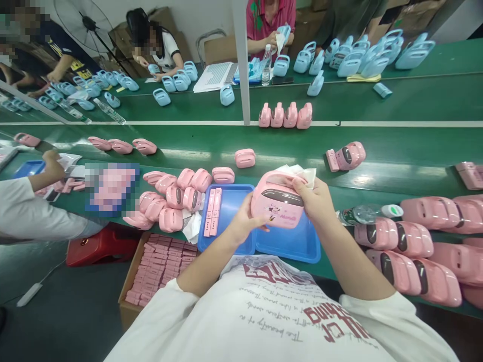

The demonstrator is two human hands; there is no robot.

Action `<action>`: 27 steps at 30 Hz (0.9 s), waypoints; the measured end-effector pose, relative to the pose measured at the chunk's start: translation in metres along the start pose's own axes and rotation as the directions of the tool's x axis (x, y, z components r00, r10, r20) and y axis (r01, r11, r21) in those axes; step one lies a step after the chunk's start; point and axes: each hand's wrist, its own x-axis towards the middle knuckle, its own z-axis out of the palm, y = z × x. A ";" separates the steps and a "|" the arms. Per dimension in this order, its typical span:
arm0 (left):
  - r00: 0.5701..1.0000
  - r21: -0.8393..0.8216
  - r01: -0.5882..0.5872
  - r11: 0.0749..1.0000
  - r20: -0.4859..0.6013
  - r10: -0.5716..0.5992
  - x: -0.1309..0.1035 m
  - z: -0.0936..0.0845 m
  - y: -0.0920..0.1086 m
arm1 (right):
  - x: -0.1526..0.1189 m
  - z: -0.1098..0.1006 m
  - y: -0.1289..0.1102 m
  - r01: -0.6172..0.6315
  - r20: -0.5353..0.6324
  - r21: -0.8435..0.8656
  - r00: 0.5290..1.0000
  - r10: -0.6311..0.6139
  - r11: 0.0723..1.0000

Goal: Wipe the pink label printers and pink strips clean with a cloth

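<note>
A pink handled device (281, 213) with a dark window and a printed picture is held up over two blue trays (289, 246). Around its left and lower edge my left hand (245, 218) is wrapped. My right hand (315, 196) pinches a white cloth (307, 176) against the handle at the upper right of the device. Two narrow pink strips (212, 211) with small buttons lie in the left tray.
Pink devices (170, 219) cluster left of the trays; more (415, 239) stand at right beside a plastic bottle (364, 214). A box of pink parts (160, 266) is at lower left. A co-worker's arm (49, 173) reaches in at left. Blue devices (350, 63) line the far bench.
</note>
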 end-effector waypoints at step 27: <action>0.937 0.298 -0.266 0.917 -0.143 0.318 0.018 0.006 -0.015 | -0.021 0.020 0.017 0.706 0.251 -0.509 0.669 -0.699 0.493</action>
